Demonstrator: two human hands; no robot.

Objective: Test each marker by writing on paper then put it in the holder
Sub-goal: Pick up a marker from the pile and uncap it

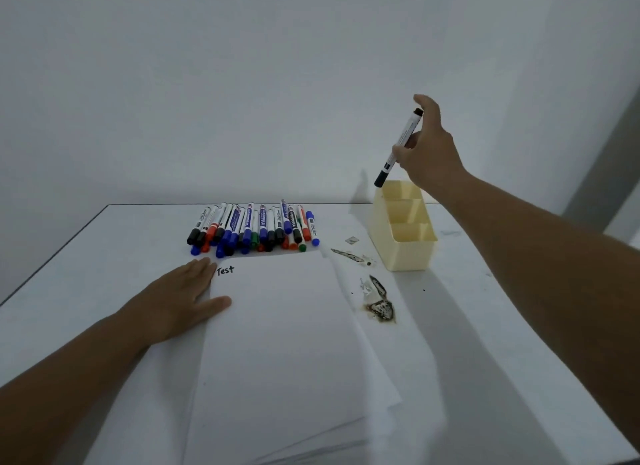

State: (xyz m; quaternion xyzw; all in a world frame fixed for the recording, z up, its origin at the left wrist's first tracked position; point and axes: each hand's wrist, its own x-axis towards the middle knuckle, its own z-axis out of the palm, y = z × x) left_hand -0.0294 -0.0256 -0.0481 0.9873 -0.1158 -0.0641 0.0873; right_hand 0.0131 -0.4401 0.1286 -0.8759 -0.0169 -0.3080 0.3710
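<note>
The right hand [427,149] pinches a black-capped marker [400,147], cap down, just above the far compartment of the cream plastic holder [401,253] near the worktop's [104,256] far edge. The left hand [180,298] lies flat, fingers spread, on the left edge of the smooth white paper [284,343], beside the written "Test" [225,269]. A row of markers [252,229] lies beyond the paper.

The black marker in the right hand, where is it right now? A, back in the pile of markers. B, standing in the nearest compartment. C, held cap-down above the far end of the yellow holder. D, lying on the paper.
C: the right hand holds the black marker tilted, cap-down, above the yellow holder.
</note>
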